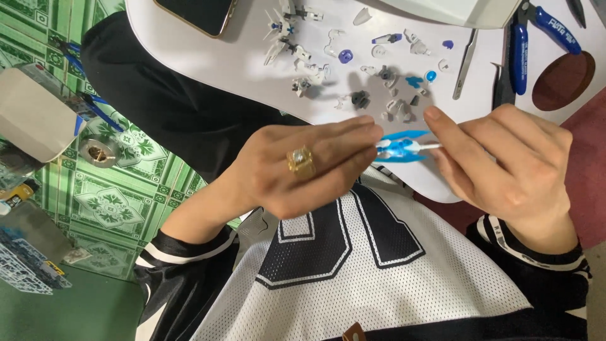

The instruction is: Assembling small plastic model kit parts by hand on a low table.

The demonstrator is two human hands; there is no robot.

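Note:
My left hand [303, 167], with a gold ring on one finger, pinches one end of a small blue and white plastic model part [401, 147]. My right hand [505, 161] pinches the white tip at the part's other end. Both hands hover over the near edge of a white table [214, 63]. Just beyond the fingers lie several tiny white, grey and blue model pieces [379, 82] scattered on the table.
Blue-handled nippers [524, 44] and metal tweezers [466, 63] lie at the table's right. A phone [199, 14] rests at its far left. A cardboard box [31, 113], a tape roll [98, 151] and plastic part frames [25, 271] sit on the green patterned floor to the left.

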